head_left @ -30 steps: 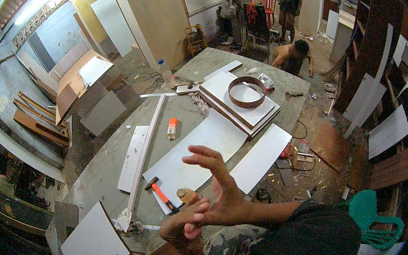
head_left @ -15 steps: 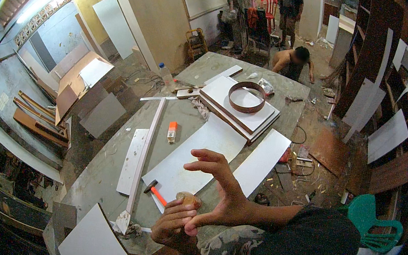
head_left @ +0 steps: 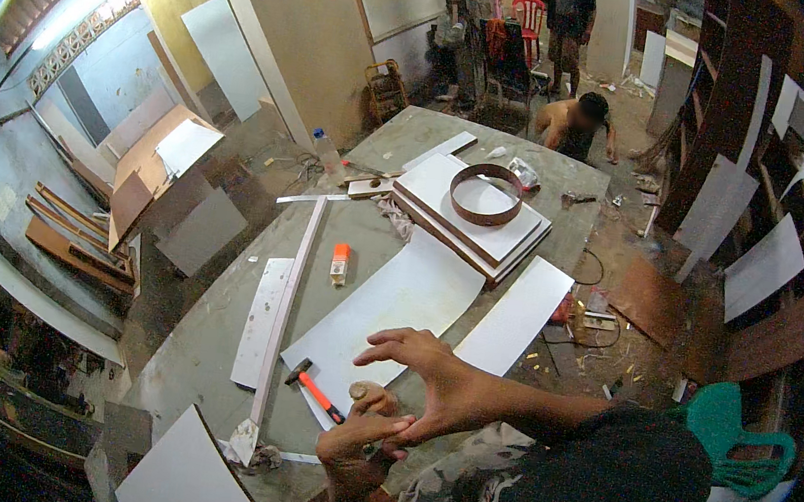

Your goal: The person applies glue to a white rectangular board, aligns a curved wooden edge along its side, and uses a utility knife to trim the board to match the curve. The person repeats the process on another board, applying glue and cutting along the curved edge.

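Observation:
My right hand (head_left: 432, 378) is raised over the near side of the table, its fingers spread and curved and its thumb pointing down. Against that thumb press the bent fingers of my left hand (head_left: 355, 449); whether something small lies between them is hidden. Just behind my left hand shows a rounded amber-brown bottle-like thing (head_left: 371, 396), partly covered by the fingers. A hammer (head_left: 315, 390) with an orange-and-black handle lies beside it, partly on a long white sheet (head_left: 396, 300).
A rusty-brown ring (head_left: 483, 217) rests on stacked white boards (head_left: 428, 195). An orange-and-white box (head_left: 339, 264), a long strip (head_left: 289, 303) and a white panel (head_left: 519, 314) lie on the table. A green chair (head_left: 729, 427) stands at right. Two people are beyond the table.
My hands have shifted slightly lower, and my right fingers have tilted down. My left fingers have moved from over the right thumb's base toward its side.

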`<state>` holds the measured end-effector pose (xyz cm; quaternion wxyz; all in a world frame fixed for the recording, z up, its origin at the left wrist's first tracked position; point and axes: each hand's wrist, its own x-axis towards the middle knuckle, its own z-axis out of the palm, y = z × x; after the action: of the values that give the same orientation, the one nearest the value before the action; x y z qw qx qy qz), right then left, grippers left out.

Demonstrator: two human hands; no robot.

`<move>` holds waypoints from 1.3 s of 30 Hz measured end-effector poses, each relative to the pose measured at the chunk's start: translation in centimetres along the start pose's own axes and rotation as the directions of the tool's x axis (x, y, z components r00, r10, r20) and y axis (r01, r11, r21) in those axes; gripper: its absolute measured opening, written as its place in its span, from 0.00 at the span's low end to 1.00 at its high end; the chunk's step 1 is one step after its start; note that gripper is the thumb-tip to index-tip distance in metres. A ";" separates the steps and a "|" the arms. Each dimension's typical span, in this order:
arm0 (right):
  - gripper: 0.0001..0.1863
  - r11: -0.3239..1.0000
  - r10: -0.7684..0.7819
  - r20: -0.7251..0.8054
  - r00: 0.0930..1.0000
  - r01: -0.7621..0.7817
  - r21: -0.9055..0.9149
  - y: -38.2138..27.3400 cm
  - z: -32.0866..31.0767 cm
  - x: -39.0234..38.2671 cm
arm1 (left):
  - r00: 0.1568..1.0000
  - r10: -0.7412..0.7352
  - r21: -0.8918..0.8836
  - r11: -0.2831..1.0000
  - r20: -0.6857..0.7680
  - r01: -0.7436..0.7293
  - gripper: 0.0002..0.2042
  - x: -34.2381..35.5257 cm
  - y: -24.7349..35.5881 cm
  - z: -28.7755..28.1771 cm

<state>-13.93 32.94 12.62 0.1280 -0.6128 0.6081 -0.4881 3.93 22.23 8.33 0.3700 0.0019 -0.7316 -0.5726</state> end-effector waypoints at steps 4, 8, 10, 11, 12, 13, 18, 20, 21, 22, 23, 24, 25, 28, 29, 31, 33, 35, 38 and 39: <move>0.49 0.999 0.013 0.008 1.000 -0.012 -0.039 1.4 0.1 -0.4 | 0.999 -0.048 0.024 0.999 -0.016 0.049 0.14 -0.8 -0.9 -0.6; 0.49 1.000 -0.006 0.087 0.996 0.005 0.008 2.3 -0.2 -0.6 | 0.998 -0.037 0.073 0.996 -0.050 0.041 0.15 -1.5 -1.0 -0.3; 0.50 1.000 -0.003 0.085 0.996 0.000 0.030 2.4 -0.1 -0.6 | 0.998 -0.034 0.068 0.997 -0.060 0.038 0.14 -1.7 -1.0 0.0; 0.51 1.000 0.000 0.075 0.997 -0.002 0.029 2.4 0.1 -0.6 | 0.997 -0.041 0.042 0.998 -0.065 0.044 0.14 -1.7 -1.1 0.2; 0.51 0.999 0.030 0.086 0.996 -0.032 0.021 2.3 0.2 -0.5 | 0.996 -0.060 0.036 0.997 -0.061 0.063 0.14 -1.8 -1.2 0.4; 0.51 1.000 -0.010 0.055 0.998 0.008 0.030 2.1 0.2 -0.5 | 0.998 -0.047 0.036 0.998 -0.043 0.049 0.13 -2.0 -1.2 0.5; 0.52 0.996 -0.085 0.108 0.990 0.083 0.027 1.1 0.4 -0.9 | 0.994 -0.056 -0.027 0.998 0.097 0.059 0.12 -2.9 -0.7 0.6; 0.51 0.995 -0.033 0.158 0.987 0.047 -0.083 1.0 0.4 -1.1 | 0.960 -0.158 0.086 0.986 0.232 0.141 0.17 -3.3 0.0 -0.4; 0.51 0.993 -0.030 0.180 0.983 0.050 -0.108 1.1 0.4 -1.2 | 0.927 -0.246 0.141 0.967 0.284 0.214 0.18 -3.4 0.3 -0.9; 0.51 0.988 -0.073 0.157 0.985 0.093 -0.124 1.2 0.4 -1.3 | 0.884 -0.336 0.197 0.938 0.326 0.284 0.20 -3.5 0.4 -1.3; 0.51 0.987 -0.033 0.172 0.985 0.059 -0.148 1.5 0.5 -1.3 | 0.881 -0.276 0.203 0.956 0.385 0.211 0.25 -3.4 0.2 -1.8; 0.50 0.983 -0.043 0.156 0.987 0.070 -0.167 1.7 0.7 -1.4 | 0.858 -0.252 0.147 0.967 0.447 0.208 0.25 -3.4 -0.3 -2.2; 0.50 0.977 -0.081 0.186 0.979 0.115 -0.179 2.0 0.9 -1.3 | 0.859 -0.191 0.083 0.982 0.475 0.172 0.25 -3.4 -1.1 -2.3; 0.48 0.989 -0.065 0.169 0.983 0.086 -0.121 2.7 1.6 -2.0 | 0.901 -0.099 0.223 0.975 0.422 0.002 0.23 -5.3 -3.9 -1.7; 0.47 0.986 -0.040 0.197 0.980 0.070 -0.150 3.0 1.5 -2.4 | 0.925 -0.054 0.202 0.979 0.375 -0.025 0.22 -5.7 -5.1 -1.1; 0.47 0.980 0.035 0.110 0.993 -0.012 -0.198 3.3 1.9 -3.3 | 0.951 -0.079 0.099 0.994 0.298 0.051 0.18 -6.9 -6.2 -0.5; 0.45 0.981 0.028 0.077 0.997 -0.013 -0.193 3.8 2.4 -3.9 | 0.967 -0.123 -0.004 0.992 0.222 0.127 0.15 -7.3 -6.4 -0.5; 0.43 0.988 0.000 0.018 1.000 0.003 -0.154 4.2 3.2 -4.1 | 0.979 -0.090 0.021 0.996 0.181 0.087 0.14 -7.0 -5.8 -0.8; 0.41 0.999 0.018 -0.051 0.999 -0.020 -0.032 4.5 4.0 -3.7 | 0.991 -0.105 0.026 0.994 0.078 0.104 0.14 -5.6 -4.1 -1.2; 0.40 1.000 0.003 -0.064 0.998 -0.004 -0.022 4.4 4.1 -3.4 | 0.993 -0.102 0.027 0.995 0.057 0.100 0.13 -5.2 -3.6 -1.2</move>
<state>-12.82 33.15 5.85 0.1028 -0.5971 0.6183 -0.5006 6.89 22.25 2.60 0.3191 0.0266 -0.7479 -0.5814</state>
